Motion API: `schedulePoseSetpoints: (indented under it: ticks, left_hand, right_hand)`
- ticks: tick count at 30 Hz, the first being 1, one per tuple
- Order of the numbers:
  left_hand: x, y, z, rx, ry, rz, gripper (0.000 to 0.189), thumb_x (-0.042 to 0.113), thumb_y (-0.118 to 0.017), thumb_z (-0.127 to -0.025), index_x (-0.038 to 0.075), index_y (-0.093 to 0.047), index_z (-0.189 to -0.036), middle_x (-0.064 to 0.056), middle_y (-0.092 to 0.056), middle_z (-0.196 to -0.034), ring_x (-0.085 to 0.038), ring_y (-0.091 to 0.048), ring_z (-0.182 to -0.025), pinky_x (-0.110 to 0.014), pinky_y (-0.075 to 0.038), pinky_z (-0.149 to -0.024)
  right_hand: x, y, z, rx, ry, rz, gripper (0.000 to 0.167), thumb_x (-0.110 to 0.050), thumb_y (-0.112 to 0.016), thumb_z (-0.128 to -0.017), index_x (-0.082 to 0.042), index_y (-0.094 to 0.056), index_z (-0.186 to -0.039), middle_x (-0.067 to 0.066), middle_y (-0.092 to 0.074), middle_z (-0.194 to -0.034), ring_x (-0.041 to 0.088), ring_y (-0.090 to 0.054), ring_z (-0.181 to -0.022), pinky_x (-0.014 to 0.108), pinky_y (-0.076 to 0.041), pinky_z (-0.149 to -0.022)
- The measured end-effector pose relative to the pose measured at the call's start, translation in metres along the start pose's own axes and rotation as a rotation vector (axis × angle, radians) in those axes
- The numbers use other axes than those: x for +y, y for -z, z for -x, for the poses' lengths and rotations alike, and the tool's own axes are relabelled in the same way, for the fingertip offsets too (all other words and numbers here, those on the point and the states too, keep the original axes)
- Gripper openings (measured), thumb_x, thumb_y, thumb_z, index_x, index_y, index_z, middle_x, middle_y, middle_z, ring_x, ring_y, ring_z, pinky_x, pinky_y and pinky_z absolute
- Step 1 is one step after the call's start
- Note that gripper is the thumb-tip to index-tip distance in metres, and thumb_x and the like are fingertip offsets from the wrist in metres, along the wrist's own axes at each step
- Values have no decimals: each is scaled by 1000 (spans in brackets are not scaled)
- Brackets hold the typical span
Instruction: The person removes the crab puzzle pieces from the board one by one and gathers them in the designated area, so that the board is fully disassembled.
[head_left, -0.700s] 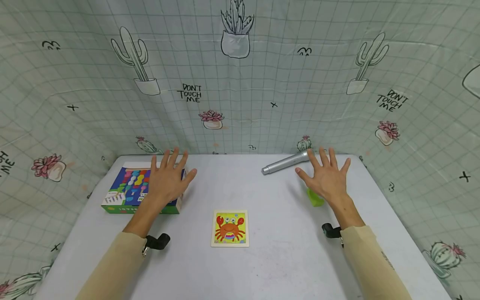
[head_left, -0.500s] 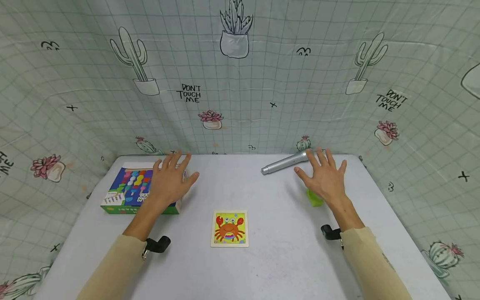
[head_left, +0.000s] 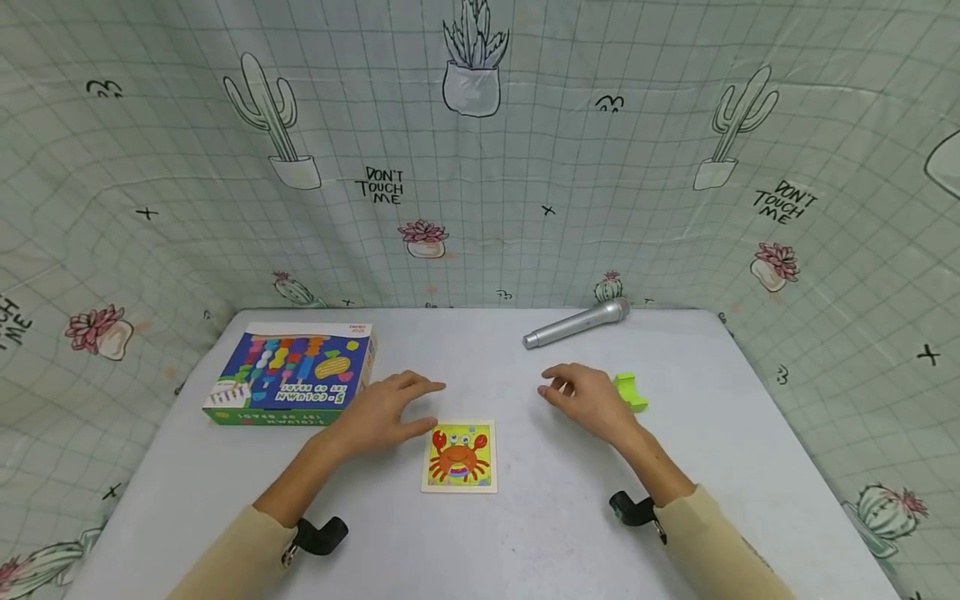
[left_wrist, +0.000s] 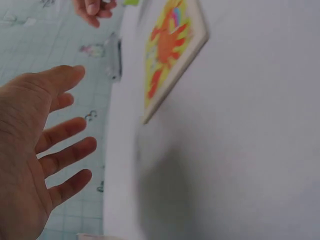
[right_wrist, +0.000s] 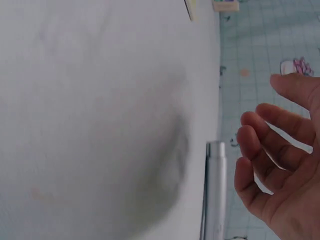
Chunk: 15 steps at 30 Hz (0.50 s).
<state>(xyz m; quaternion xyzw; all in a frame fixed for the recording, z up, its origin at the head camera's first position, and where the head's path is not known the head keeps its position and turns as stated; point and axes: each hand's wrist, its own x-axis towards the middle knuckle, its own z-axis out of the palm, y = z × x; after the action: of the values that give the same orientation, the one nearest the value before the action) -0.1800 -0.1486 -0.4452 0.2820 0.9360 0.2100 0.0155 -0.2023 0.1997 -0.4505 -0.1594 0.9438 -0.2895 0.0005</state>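
Note:
A small square crab puzzle [head_left: 460, 457] with a pale wooden rim lies flat on the table. My left hand [head_left: 378, 417] hovers just beyond its upper left corner, thumb and fingers spread apart with nothing between them. In the left wrist view the left hand [left_wrist: 35, 145] stands clear of the puzzle [left_wrist: 172, 47]. My right hand [head_left: 588, 400] is above the table to the right of the puzzle, its fingers loosely bent. The right wrist view shows nothing in the right hand [right_wrist: 285, 155]. Nearest to it is a bright green piece [head_left: 630, 393], partly behind the hand.
A colourful toy box [head_left: 292, 375] stands at the back left of the white table [head_left: 525, 533]. Near the back edge on the right lies a silver microphone [head_left: 576, 325]. A cactus-print cloth [head_left: 480, 183] hangs behind and at both sides.
Both hands have moved inward and nearer to me, the left from over the toy box toward the puzzle. The right has left the microphone's end, and its spread fingers have bent.

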Motion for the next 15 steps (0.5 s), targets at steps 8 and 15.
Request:
schedulePoseSetpoints:
  ticks: [8,15]
  left_hand:
    - [7,-26,9,-110,-1,71,61,45,-78,-85,20,-62,-139,-2,-61,-130,-24,-57,-120,-47,-50,-98]
    - [7,-41,12,-97,-37,-21,59,55,-74,-85,24,-65,-135,-2,-59,-128,-25,-53,-118,-48,-46,-96]
  right_hand:
    - [-35,-44,9,-228,-28,-162,23,-26,-76,-90,-12,-74,-108,-7,-64,-84,11,-57,-76,28,-49,-67]
    - [-46,-62,12,-270,7,-143,32,-22,-79,-86,-7,-72,-113,-6,-60,-82,11,-54,-74,26,-45,-65]
